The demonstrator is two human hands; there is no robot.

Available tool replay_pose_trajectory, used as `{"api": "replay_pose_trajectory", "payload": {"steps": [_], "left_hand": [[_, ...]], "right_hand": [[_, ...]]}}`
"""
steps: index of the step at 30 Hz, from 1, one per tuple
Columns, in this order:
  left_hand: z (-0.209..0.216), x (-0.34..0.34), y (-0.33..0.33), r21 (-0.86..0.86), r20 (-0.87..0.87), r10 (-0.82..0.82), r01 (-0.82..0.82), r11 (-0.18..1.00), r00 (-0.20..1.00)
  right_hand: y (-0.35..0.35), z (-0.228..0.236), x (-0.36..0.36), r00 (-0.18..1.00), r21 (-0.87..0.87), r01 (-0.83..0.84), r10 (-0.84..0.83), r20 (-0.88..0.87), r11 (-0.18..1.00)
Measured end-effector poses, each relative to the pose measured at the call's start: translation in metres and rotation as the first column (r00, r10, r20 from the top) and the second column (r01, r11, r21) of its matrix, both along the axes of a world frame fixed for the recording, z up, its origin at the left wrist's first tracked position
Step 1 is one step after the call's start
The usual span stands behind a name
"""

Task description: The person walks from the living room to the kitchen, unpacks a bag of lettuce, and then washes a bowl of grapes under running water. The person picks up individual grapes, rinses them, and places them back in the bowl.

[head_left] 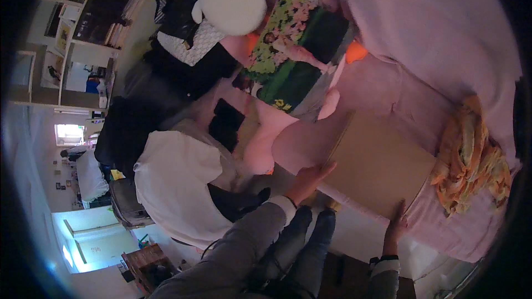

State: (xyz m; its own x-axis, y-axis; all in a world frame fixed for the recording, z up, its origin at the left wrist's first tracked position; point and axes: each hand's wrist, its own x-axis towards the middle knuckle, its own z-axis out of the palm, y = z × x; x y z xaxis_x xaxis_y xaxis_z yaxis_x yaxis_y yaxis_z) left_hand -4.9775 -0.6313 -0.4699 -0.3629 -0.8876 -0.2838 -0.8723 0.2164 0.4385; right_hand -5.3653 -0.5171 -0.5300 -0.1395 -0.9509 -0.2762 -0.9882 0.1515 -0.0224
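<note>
A flat brown cardboard sheet or shallow box [382, 160] lies on the pink-covered sofa in front of me; its depth is hard to judge. My left hand [309, 181] grips its left edge near the close corner, with a finger stretched along the side. At the near right corner, my right hand [395, 226] holds the edge, its thumb on the top face. The fingers under the cardboard are hidden. To the right of the cardboard lies a crumpled orange-yellow cloth [468, 160].
A patterned green and pink cushion or blanket [293, 55] lies beyond the cardboard, near a white plush toy [231, 5]. Left of me, a white cloth [174, 182] drapes over a seat beside dark clothes [133, 116]. Shelves [75, 50] stand at the far left.
</note>
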Motion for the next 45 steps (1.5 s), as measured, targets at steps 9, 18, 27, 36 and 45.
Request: {"api": "replay_pose_trajectory", "payload": {"steps": [9,18,27,36,45], "left_hand": [[0.032,-0.007,0.047,-0.124,-0.062,0.213,-0.219,0.968,0.975],[0.133,0.125,0.247,0.493,-0.405,0.441,-0.215,0.843,0.801],[0.237,0.154,0.568,0.236,-0.103,0.823,-0.817,-0.525,-0.559],[0.204,-0.011,0.751,-0.016,0.127,0.650,-0.657,-0.754,-0.749],[0.308,0.143,0.852,0.266,-0.374,0.108,-0.218,-0.939,-0.921]], "right_hand": [[-0.016,0.063,0.030,0.973,0.126,0.173,-0.150,-0.175,0.977],[0.022,0.007,0.070,0.590,0.774,-0.512,-0.502,0.632,0.373],[-0.123,0.088,0.281,0.761,0.180,-0.484,0.311,0.569,0.857],[0.051,0.272,0.572,0.287,0.045,-0.687,0.214,0.934,0.725],[0.404,0.399,0.737,-0.349,-0.376,-0.926,0.312,0.884,0.028]]}}
